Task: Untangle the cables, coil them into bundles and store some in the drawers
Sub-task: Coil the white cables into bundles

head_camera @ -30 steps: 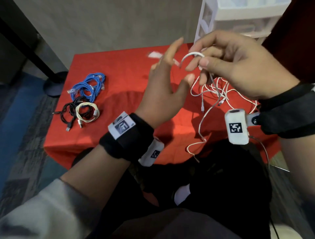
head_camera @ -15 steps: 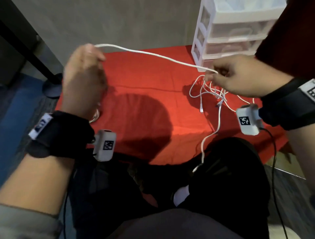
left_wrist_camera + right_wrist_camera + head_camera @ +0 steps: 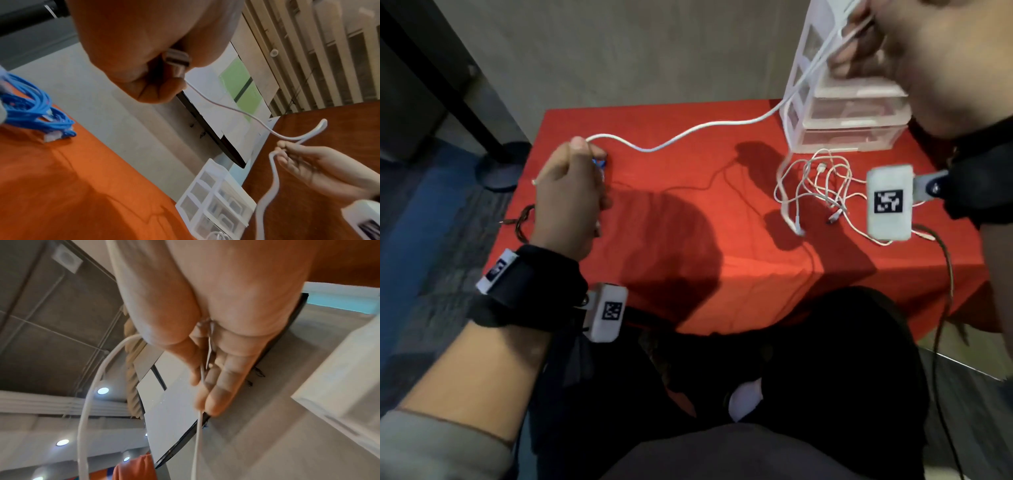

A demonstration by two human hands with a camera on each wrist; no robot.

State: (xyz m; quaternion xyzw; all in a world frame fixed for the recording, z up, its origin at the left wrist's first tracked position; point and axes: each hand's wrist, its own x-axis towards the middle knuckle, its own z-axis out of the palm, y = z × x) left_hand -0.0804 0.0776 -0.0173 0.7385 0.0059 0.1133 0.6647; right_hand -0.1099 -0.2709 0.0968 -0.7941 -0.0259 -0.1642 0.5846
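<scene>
Fingers [image 3: 162, 91] of the left hand [image 3: 566, 202] curl round one end of the white cable [image 3: 688, 132]; only the left wrist view shows its plug [image 3: 177, 60] tucked in the fist. Right hand [image 3: 914, 51], raised before the drawer unit [image 3: 842, 113], pinches the cable's far part, folded into a loop [image 3: 304, 134] in that view. More white cables [image 3: 822, 185] lie tangled on the red bench [image 3: 688, 222]; blue cables [image 3: 35, 113] sit bundled beside the left hand.
</scene>
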